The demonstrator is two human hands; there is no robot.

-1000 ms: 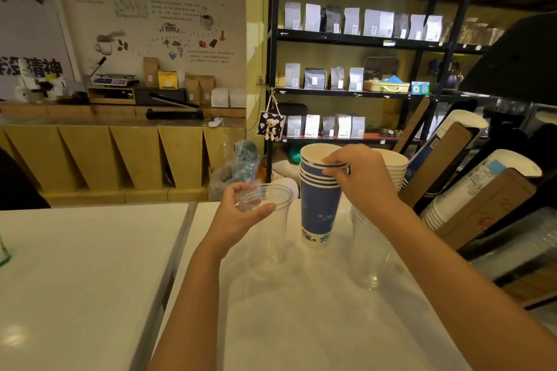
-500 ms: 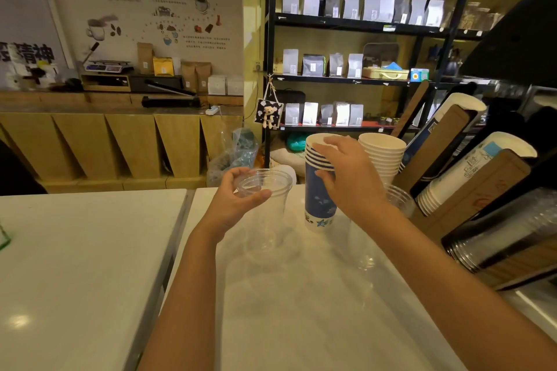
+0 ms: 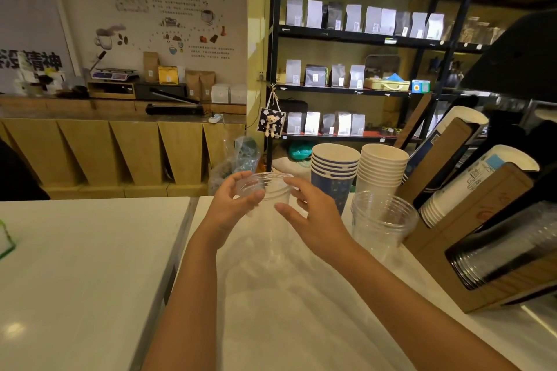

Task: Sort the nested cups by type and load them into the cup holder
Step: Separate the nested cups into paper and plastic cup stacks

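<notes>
Two hands meet at a clear cup (image 3: 265,190) above the table (image 3: 90,265): the left hand (image 3: 232,205) grips its rim, the right hand (image 3: 313,214) spreads open beside it. Its lower body is hard to make out. Nearby stand blue cups (image 3: 333,175), white cups (image 3: 382,169), clear cups (image 3: 381,220). The holder (image 3: 482,220) carries stacks, cut off at right.

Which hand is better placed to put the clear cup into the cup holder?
Probably the right hand. The cup holder stands on its side, and this hand is open beside the clear cup. The left hand grips the cup, farther away.
</notes>
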